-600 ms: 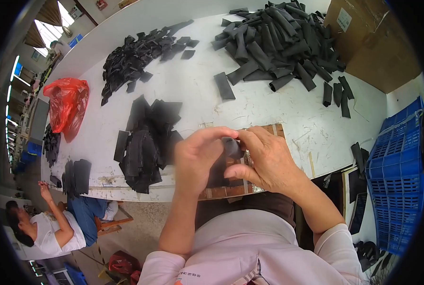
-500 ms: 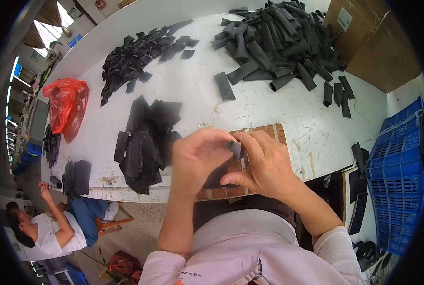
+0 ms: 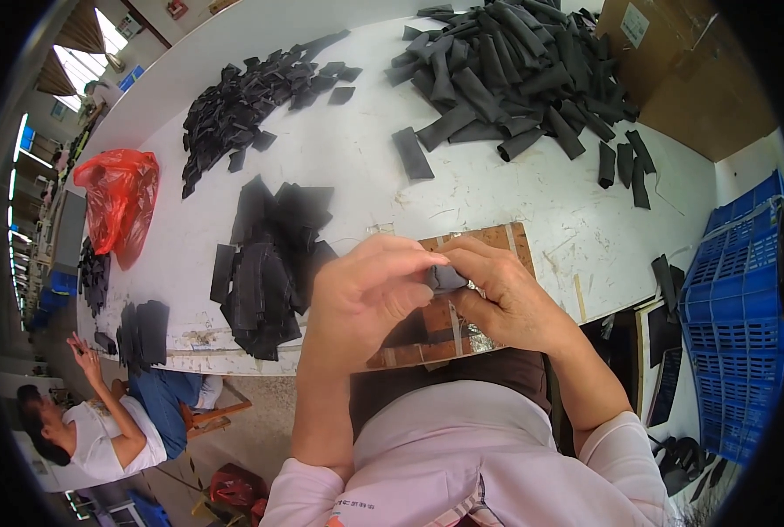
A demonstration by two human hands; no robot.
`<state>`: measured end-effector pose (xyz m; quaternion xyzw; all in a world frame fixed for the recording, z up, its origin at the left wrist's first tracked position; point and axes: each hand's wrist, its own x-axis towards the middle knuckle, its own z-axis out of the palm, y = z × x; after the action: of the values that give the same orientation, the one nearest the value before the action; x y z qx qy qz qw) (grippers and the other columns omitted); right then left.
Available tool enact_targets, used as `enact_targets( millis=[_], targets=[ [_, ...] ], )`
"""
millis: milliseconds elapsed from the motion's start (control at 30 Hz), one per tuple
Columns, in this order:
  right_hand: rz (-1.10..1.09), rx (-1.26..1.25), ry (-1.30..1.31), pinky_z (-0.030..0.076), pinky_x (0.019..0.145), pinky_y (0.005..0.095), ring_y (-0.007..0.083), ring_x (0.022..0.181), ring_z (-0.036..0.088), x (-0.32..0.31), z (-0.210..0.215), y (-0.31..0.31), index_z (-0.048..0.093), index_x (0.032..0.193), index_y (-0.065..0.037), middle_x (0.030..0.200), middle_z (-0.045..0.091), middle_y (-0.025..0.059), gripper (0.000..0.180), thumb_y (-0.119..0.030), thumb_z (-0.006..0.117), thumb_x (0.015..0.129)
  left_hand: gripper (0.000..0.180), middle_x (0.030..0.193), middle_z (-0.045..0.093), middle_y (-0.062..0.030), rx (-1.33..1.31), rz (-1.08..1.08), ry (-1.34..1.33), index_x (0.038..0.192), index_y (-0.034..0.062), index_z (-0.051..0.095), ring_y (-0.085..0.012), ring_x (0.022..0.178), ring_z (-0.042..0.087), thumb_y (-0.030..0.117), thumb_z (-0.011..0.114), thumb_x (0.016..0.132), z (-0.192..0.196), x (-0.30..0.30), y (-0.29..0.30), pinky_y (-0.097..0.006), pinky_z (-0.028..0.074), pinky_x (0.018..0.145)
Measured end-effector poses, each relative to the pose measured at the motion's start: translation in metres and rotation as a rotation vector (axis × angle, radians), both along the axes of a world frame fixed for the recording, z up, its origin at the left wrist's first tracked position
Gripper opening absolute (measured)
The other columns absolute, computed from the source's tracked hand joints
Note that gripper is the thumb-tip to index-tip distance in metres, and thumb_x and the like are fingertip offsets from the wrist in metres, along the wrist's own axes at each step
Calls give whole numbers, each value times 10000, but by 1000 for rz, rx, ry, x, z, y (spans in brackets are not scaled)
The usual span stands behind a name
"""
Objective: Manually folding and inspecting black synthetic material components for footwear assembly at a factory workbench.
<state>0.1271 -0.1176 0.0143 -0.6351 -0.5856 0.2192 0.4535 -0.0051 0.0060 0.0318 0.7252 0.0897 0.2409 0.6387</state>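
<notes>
A small dark grey fabric piece [image 3: 446, 278], folded or rolled, is held between my two hands above a brown board [image 3: 516, 243] at the table's front edge. My right hand [image 3: 508, 297] pinches it, thumb below and fingers above. My left hand [image 3: 365, 294] curls around its left end, fingertips meeting those of the right. Part of the piece is hidden by the fingers. Left of my hands lies a stack of flat dark fabric pieces [image 3: 260, 285]. Farther back sits a large heap of rolled black fabric tubes [image 3: 506, 79].
A pile of small black scraps [image 3: 247, 105] lies at the far left, near a red plastic bag [image 3: 119, 202]. A cardboard box [image 3: 686, 75] and a blue crate [image 3: 733, 321] stand at the right. Another person [image 3: 102, 426] sits at the table's left end.
My right thumb has moved up and closed against the fabric piece, which now looks more tightly folded. My left hand has shifted slightly left.
</notes>
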Motion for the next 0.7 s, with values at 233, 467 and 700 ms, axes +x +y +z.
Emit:
enact_targets(
  millis=[233, 467, 700],
  targets=[
    [-310, 163, -77, 443, 671, 351, 281, 809, 535, -24, 8, -1, 565, 935, -14, 904, 542, 134, 304, -40, 645, 643, 152, 828, 582, -83, 65, 87, -158, 828, -23, 603, -129, 705, 550, -49, 659, 689, -11, 7, -6, -218, 452, 637],
    [-281, 167, -438, 419, 487, 324, 238, 610, 513, -17, 18, 0, 563, 813, -32, 686, 506, 68, 209, -83, 674, 644, 103, 845, 544, -99, -364, 361, -465, 769, 20, 514, -156, 754, 489, 88, 576, 816, -12, 1, -24, -284, 389, 741],
    [-157, 61, -342, 412, 447, 333, 225, 567, 530, -3, -20, 3, 477, 612, -43, 591, 503, 68, 228, -176, 635, 710, 125, 985, 549, -138, -402, 213, -336, 888, -14, 555, -176, 911, 531, 42, 589, 781, -38, 5, -25, -307, 419, 836]
  ],
)
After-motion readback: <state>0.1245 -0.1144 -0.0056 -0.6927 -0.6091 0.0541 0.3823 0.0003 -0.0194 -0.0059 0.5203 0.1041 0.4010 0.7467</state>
